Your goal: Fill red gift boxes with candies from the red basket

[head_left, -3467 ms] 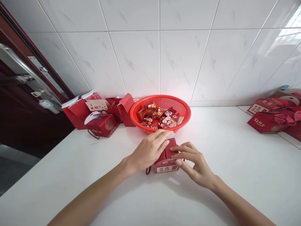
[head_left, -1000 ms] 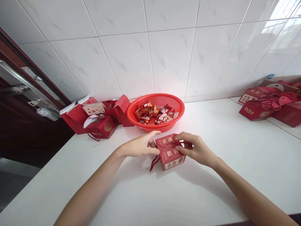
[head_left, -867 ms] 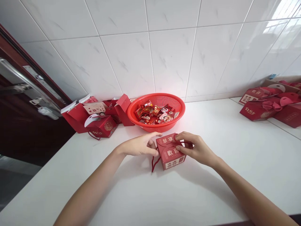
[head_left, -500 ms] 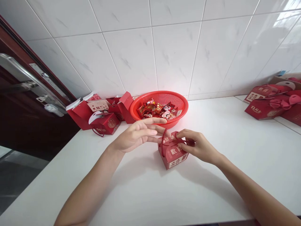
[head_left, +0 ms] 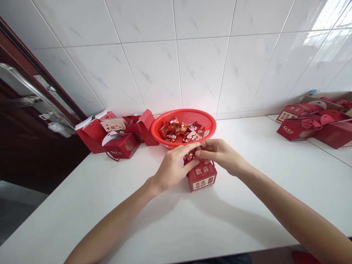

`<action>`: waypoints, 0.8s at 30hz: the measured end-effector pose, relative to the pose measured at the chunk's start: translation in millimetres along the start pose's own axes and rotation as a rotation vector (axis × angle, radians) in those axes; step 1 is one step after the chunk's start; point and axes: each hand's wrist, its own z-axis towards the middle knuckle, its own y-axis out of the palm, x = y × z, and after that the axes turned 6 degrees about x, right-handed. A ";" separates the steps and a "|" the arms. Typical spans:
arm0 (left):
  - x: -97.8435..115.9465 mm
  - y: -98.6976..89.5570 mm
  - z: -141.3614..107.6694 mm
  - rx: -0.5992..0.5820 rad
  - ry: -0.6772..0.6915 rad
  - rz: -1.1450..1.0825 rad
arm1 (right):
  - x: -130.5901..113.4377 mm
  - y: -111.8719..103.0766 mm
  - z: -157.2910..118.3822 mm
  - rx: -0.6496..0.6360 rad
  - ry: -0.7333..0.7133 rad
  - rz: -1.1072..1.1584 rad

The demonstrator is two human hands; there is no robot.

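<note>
A small red gift box [head_left: 202, 179] with cream lettering and a pale front panel stands upright on the white counter [head_left: 176, 223]. Dark red cord handles [head_left: 194, 154] rise from its top, largely covered by my fingers. My left hand [head_left: 173, 167] curls round the cords from the left, its thumb near the box top and its other fingertips mostly hidden. From the right, my right hand [head_left: 221, 156] pinches the cords between thumb and fingers. Both hands meet just above the box. Directly behind them is a red plastic basket [head_left: 210, 123] holding wrapped candies [head_left: 183, 128].
Several open red boxes [head_left: 122, 146] and flaps stand at the left by the wall. More red boxes with ribbons [head_left: 298, 128] sit at the far right, beside a cardboard carton [head_left: 308, 98]. A dark door with a metal handle [head_left: 20, 101] borders the counter's left side.
My left hand has gone from spread fingers beside the cord to curled round it. My right hand has moved slightly left and up. The box has turned so its front faces me.
</note>
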 end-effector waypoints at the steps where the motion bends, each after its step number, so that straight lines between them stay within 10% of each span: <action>1: 0.3 -0.1 -0.3 0.001 0.023 0.003 | 0.2 1.0 0.4 0.015 0.011 0.029; 10: 17.2 -5.7 -8.6 -0.260 -0.088 -0.170 | 4.8 12.5 0.1 0.154 -0.017 0.032; 24: 2.8 19.7 -13.8 -0.199 -0.048 0.149 | -1.9 -2.5 2.0 0.062 0.050 0.013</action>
